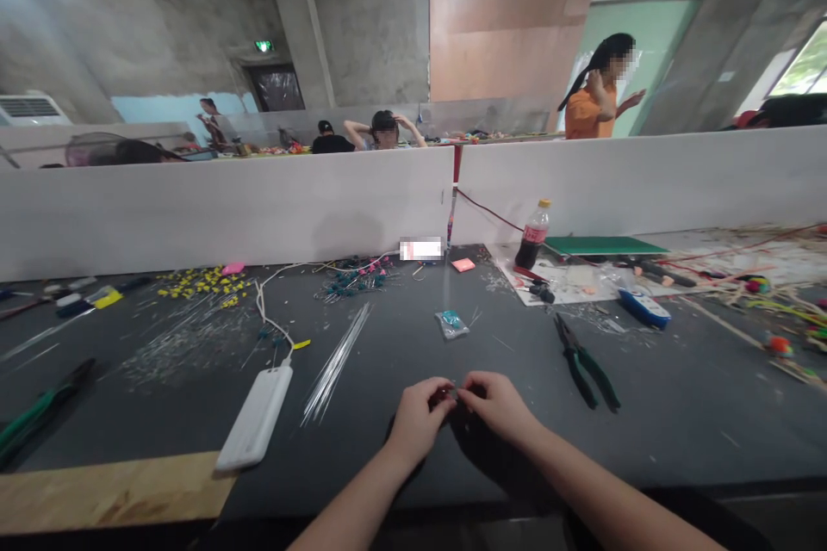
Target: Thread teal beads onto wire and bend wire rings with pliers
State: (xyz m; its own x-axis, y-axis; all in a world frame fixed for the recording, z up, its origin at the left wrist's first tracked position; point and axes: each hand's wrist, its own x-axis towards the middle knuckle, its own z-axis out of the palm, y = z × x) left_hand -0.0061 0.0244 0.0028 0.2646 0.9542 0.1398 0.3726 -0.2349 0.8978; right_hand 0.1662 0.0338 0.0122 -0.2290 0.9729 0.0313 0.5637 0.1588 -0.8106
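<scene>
My left hand [419, 417] and my right hand [494, 406] meet fingertip to fingertip just above the dark grey table [678, 413], near its front edge. Both pinch a tiny dark item [453, 396] between them; it is too small to name. A bundle of thin metal wires [336, 362] lies left of my left hand. A small clear bag with teal bits [450, 323] sits just beyond my hands. Green-handled pliers [587, 360] lie to the right of my right hand.
A white power bank [257, 415] with a cable lies left, by a wooden board [109, 491]. Yellow beads [203, 282], pink and teal pins [362, 274], a cola bottle [533, 234] and a green mat [604, 246] stand before the white partition [226, 207]. People work beyond it.
</scene>
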